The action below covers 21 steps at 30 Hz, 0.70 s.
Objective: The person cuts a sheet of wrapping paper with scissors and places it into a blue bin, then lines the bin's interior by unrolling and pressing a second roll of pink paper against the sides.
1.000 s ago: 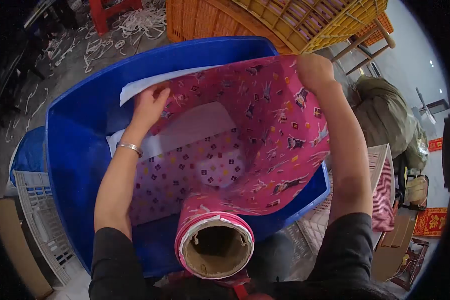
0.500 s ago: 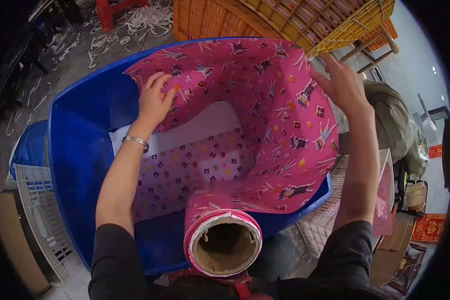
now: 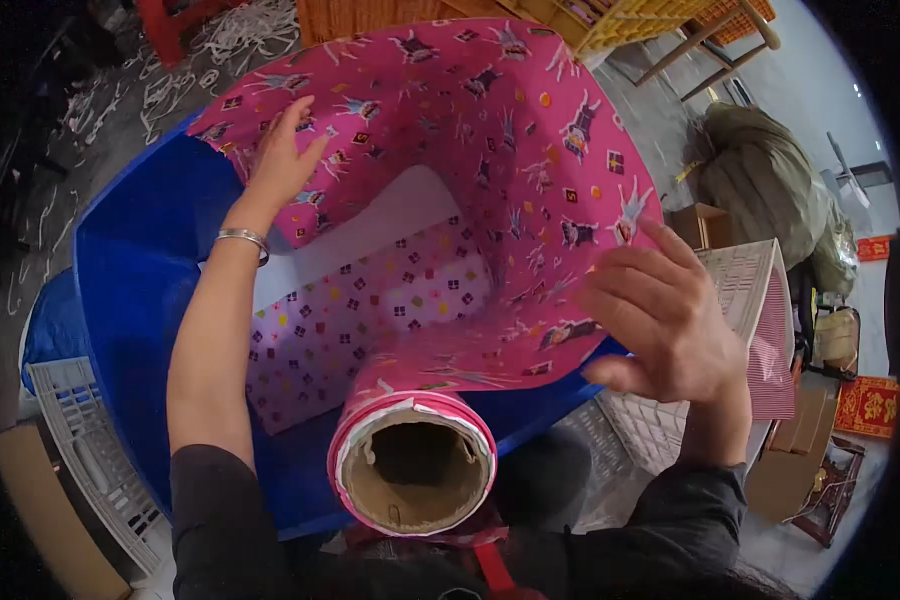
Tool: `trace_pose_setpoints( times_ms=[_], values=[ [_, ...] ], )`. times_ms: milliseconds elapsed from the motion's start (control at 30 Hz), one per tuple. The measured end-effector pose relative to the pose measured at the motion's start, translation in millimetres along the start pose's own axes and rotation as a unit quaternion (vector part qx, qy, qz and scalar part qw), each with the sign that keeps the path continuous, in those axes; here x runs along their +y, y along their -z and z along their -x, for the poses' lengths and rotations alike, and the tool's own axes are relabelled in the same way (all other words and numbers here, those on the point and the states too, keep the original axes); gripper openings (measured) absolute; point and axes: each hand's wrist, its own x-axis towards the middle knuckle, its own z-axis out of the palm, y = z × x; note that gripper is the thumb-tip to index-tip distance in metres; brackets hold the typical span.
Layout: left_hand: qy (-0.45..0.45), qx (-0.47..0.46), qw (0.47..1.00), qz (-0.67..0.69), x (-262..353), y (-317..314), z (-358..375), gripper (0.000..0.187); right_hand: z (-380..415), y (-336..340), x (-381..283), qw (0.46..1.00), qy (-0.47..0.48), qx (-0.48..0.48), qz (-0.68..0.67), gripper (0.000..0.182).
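A wide pink sheet (image 3: 580, 190) printed with cartoon figures runs off a thick roll (image 3: 413, 465), whose hollow cardboard core faces me, and curves inside a blue bin (image 3: 130, 240). My left hand (image 3: 288, 160), with a metal bangle at the wrist, is open against the sheet's left part, fingers stretched. Near the sheet's right lower edge, my right hand (image 3: 660, 320) has its fingers loosely bent and its thumb apart, gripping nothing. Down in the bin lies a pale sheet (image 3: 370, 300) with small gift-box prints and a white border.
White plastic crates (image 3: 100, 450) flank the bin on the left and right. Beyond it are a yellow crate (image 3: 630, 25), a wooden stool (image 3: 715, 50) and a red stool (image 3: 165, 30) near scattered white strips (image 3: 240, 35). A large olive bundle (image 3: 770, 180) sits at right.
My right hand has come down and toward me from the sheet's upper right corner to its lower right edge. My left hand's fingers have straightened, and the sheet's far edge stands higher in view.
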Motion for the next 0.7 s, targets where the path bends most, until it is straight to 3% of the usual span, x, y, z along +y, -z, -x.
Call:
trace_pose_setpoints(
  times_ms=[100,167,267,333,367,433,500,600,667,700],
  values=[
    [-0.009,0.016,0.999,-0.048,-9.6,15.8,-2.3,0.051,2.9,-7.4,-13.8,0.999,0.004,0.009,-0.042,0.042],
    [-0.009,0.020,0.998,-0.059,-15.9,25.1,-3.2,0.048,2.0,-17.4,-15.0,0.999,0.022,0.041,0.006,0.030],
    [0.010,0.066,0.997,-0.038,-0.5,50.9,-0.4,0.040,2.5,-19.4,-7.9,0.997,0.073,0.000,0.019,0.019],
    [0.062,0.140,0.987,-0.045,11.1,68.3,1.0,0.035,5.8,-21.5,-7.7,0.998,0.057,-0.002,0.022,0.015],
    [0.050,0.214,0.974,-0.056,1.3,68.6,1.7,0.040,5.0,-22.7,-7.2,0.998,0.059,0.000,0.017,0.015],
    [0.123,0.291,0.947,-0.058,-3.6,73.6,2.6,0.049,2.2,-23.0,-6.6,0.999,0.043,0.026,0.001,0.016],
    [0.120,0.295,0.944,-0.084,-20.7,73.2,-0.9,0.059,5.4,-29.1,-5.6,0.999,0.037,0.035,-0.002,0.016],
    [0.179,0.210,0.961,-0.004,-25.7,71.9,-9.5,0.047,11.5,-26.3,-10.7,0.999,0.036,0.035,0.001,0.016],
    [0.119,0.210,0.968,0.064,-37.4,67.6,-26.4,0.035,12.9,-19.2,-14.6,0.999,0.036,0.022,0.002,0.017],
    [0.076,0.220,0.972,0.024,-37.3,64.7,-35.4,0.025,13.6,-14.9,-17.0,0.999,0.030,0.006,-0.011,0.015]
  ],
)
